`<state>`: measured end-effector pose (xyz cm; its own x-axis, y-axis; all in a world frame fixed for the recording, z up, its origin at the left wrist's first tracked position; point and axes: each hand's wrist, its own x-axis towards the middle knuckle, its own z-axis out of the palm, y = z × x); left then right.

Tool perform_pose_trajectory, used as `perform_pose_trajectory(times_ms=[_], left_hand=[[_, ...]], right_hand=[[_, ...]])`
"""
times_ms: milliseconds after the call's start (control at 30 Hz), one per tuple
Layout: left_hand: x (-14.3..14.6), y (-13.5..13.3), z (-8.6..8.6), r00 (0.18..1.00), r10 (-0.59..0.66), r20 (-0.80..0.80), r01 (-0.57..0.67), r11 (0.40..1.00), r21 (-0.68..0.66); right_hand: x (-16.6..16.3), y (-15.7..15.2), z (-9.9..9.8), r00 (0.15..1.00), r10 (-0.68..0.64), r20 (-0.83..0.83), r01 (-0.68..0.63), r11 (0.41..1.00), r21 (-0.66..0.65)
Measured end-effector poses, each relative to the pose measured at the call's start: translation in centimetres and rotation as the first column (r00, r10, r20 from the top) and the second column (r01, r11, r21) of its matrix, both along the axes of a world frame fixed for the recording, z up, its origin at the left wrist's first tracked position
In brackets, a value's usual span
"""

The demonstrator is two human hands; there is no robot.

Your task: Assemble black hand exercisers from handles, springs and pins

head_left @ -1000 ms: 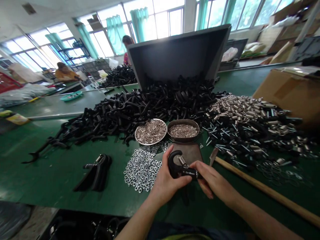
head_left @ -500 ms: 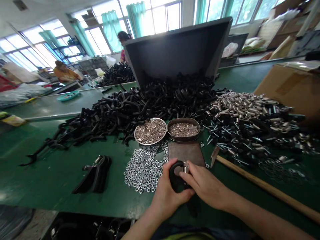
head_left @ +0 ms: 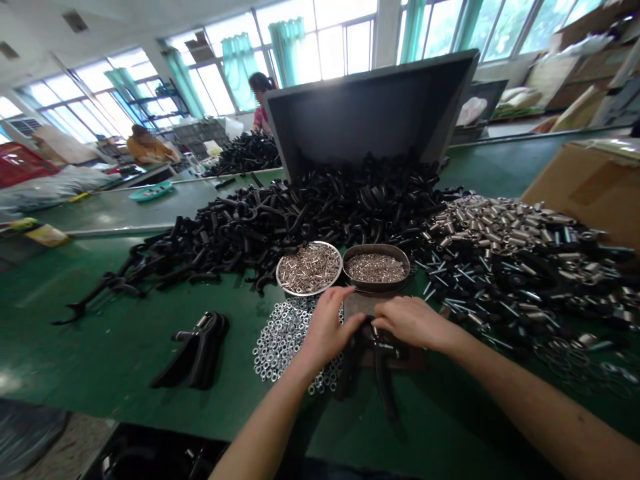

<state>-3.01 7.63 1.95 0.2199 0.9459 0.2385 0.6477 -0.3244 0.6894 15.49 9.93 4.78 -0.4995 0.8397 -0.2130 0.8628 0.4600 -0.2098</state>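
A black hand grip [head_left: 384, 383] with a small metal spring and a metal pin near its top rests at a flat metal plate [head_left: 357, 303], its legs pointing toward me. My left hand [head_left: 327, 327] is on its left side, thumb against the top and forefinger stretched out over the plate; the other fingers are hidden. My right hand [head_left: 413, 321] pinches at the top of the grip from the right, fingers curled. What lies between those fingertips is too small to tell. Loose nuts [head_left: 280, 340] lie left of my left hand.
Behind stand a round dish of pins [head_left: 309, 268] and an oval tin of small metal parts [head_left: 376, 267]. Black handles [head_left: 260, 220] are heaped before a grey bin [head_left: 370, 113]. Springs [head_left: 500, 220] and screws pile up right. Assembled grips [head_left: 197, 353] stand left. Two people work farther back.
Both hands have moved forward, and the hand grip has gone from being held up near me to down at the metal plate. The hammer's wooden handle is no longer visible.
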Motion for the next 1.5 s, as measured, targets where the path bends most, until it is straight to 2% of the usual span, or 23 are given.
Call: perform_pose_trajectory(times_ms=[33, 100, 167, 233, 333, 433, 567, 733, 833, 967, 1067, 1167, 1267, 1333, 1500], left_hand=[[-1.1, 1.4, 0.3, 0.991, 0.11, -0.076, -0.105, 0.992, 0.067], [-3.3, 3.8, 0.8, 0.915, 0.304, -0.265, -0.278, 0.952, 0.13], [-4.8, 5.5, 0.8, 0.83, 0.368, -0.419, -0.349, 0.929, 0.124], [-5.5, 6.4, 0.6, 0.799, 0.357, -0.483, -0.358, 0.929, 0.096], [-5.4, 6.9, 0.2, 0.807, 0.353, -0.473, -0.355, 0.931, 0.089], [-5.3, 7.2, 0.0, 0.821, 0.376, -0.429, -0.375, 0.922, 0.092], [-5.7, 7.5, 0.3, 0.825, 0.455, -0.336, -0.452, 0.887, 0.09], [-5.4, 6.9, 0.9, 0.82, 0.538, -0.196, -0.535, 0.842, 0.072], [-4.6, 6.2, 0.9, 0.858, 0.51, -0.058, -0.51, 0.86, 0.012], [-3.6, 5.0, 0.6, 0.859, 0.446, 0.251, -0.431, 0.895, -0.115], [-3.3, 3.3, 0.4, 0.85, 0.411, 0.33, -0.353, 0.909, -0.223], [-3.1, 0.7, 0.0, 0.867, 0.337, 0.368, -0.197, 0.909, -0.368], [-2.5, -1.8, -0.7, 0.892, 0.243, 0.382, -0.053, 0.895, -0.444], [-1.7, -3.0, -1.2, 0.927, 0.177, 0.33, -0.017, 0.901, -0.434], [0.8, -3.7, -2.2, 0.996, 0.047, 0.08, -0.025, 0.967, -0.252]], right_hand=[[-0.8, 1.1, 0.1, 0.999, 0.001, -0.036, 0.001, 0.999, 0.052], [-3.1, 3.3, 0.0, 0.995, -0.008, -0.103, 0.022, 0.99, 0.14], [-5.8, 5.3, -0.3, 0.989, -0.022, -0.148, 0.051, 0.979, 0.198], [-8.2, 6.9, -0.9, 0.982, -0.046, -0.181, 0.089, 0.967, 0.238], [-10.7, 8.4, -1.8, 0.974, -0.077, -0.214, 0.132, 0.958, 0.256], [-11.6, 9.0, -2.6, 0.962, -0.093, -0.255, 0.16, 0.953, 0.258], [-11.2, 9.2, -3.0, 0.937, -0.104, -0.334, 0.197, 0.946, 0.257], [-9.5, 9.0, -2.5, 0.896, -0.163, -0.413, 0.274, 0.935, 0.225], [-8.8, 8.9, -2.2, 0.878, -0.168, -0.449, 0.277, 0.942, 0.189], [-8.9, 8.9, -1.6, 0.848, -0.131, -0.513, 0.234, 0.962, 0.141], [-8.0, 8.0, -0.9, 0.817, -0.081, -0.571, 0.175, 0.978, 0.113], [-5.2, 5.8, -0.7, 0.797, -0.067, -0.6, 0.136, 0.988, 0.071], [-1.4, 3.0, -1.3, 0.801, -0.098, -0.591, 0.118, 0.993, -0.005], [0.5, 1.4, -2.1, 0.809, -0.132, -0.573, 0.121, 0.991, -0.057], [1.5, 0.4, -3.8, 0.845, -0.137, -0.518, 0.111, 0.99, -0.081]])
